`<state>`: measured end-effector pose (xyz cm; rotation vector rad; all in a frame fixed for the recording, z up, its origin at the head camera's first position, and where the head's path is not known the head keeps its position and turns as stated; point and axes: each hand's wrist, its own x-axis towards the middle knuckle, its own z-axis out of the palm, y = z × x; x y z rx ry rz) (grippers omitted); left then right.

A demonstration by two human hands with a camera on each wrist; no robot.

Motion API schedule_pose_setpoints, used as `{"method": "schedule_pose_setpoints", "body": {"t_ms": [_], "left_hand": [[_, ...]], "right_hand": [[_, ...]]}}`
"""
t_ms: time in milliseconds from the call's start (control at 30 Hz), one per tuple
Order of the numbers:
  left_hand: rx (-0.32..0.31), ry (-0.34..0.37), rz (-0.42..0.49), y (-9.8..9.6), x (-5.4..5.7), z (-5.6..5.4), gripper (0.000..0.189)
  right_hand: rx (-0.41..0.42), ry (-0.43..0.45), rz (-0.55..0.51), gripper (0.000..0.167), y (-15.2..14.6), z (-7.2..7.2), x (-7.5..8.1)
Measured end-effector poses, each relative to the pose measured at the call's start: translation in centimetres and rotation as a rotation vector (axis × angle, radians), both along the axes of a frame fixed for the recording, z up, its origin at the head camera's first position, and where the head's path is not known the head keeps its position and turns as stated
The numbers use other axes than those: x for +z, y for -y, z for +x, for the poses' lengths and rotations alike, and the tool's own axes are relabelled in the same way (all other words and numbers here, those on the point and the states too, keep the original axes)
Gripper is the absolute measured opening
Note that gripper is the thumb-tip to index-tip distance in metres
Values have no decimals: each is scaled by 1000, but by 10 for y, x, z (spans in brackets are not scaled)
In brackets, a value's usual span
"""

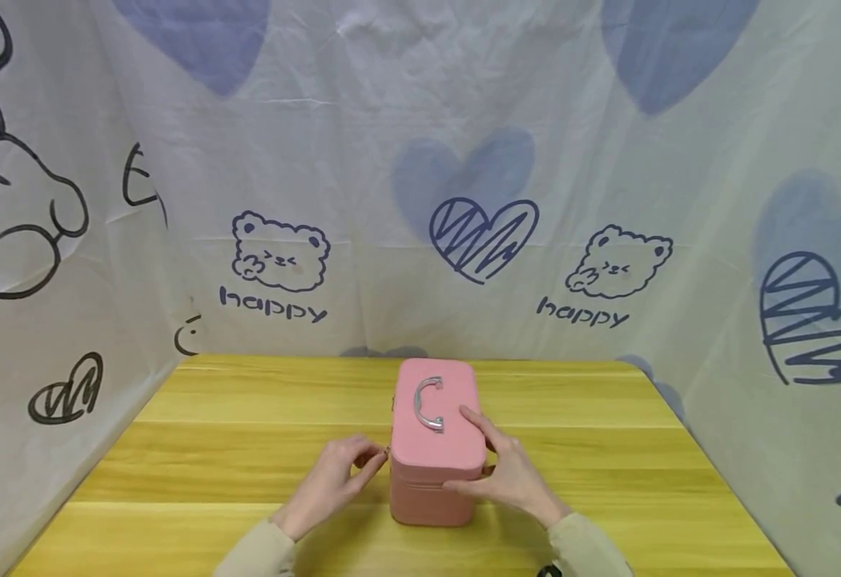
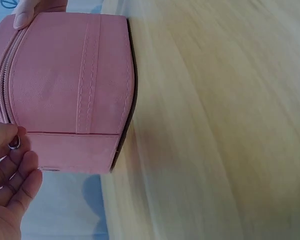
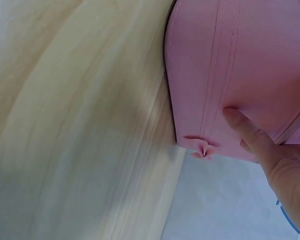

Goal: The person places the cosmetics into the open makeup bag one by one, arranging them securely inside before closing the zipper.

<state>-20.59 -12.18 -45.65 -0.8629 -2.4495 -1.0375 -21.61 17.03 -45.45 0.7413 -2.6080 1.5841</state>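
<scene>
A pink box-shaped case [image 1: 435, 497] with a silver arched handle [image 1: 418, 405] on its lid stands upright on the table. My left hand [image 1: 341, 473] is at the case's left side, where thumb and forefinger pinch a small metal zipper pull [image 2: 14, 143]. From there the zipper [image 2: 7, 75] runs along the seam under the lid. On the opposite side my right hand [image 1: 510, 473] rests against the near right corner. Its forefinger lies straight on the lid and its thumb presses the near side. A pink bow-like tab [image 3: 204, 148] shows low on the case in the right wrist view.
The case stands on a yellow wood-grain table [image 1: 247, 433]. White cloth [image 1: 377, 176] printed with hearts, bears and lettering hangs behind the table and along both sides. A dark band [image 1: 549, 571] shows at the right sleeve.
</scene>
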Motion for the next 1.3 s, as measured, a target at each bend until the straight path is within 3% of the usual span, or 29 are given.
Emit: {"method": "schedule_pose_setpoints", "body": {"t_ms": [200,333,700,833,1300], "left_hand": [[-11,-3,-78,4,5,5,10],[-44,-45,-113,6,9,9,8],[-287,-214,-189,9,14,17,7],[-343,-244,-205,8,12,19,10],[-396,-289,-259,-17,6,23,14]], "right_hand": [[-15,12,-11,102,2,3,0],[-60,18,-1,102,3,3,2],[-116,-14,31,103,3,3,4],[-105,-22,30,102,3,4,2],[-58,-41,-17,100,2,3,-4]]}}
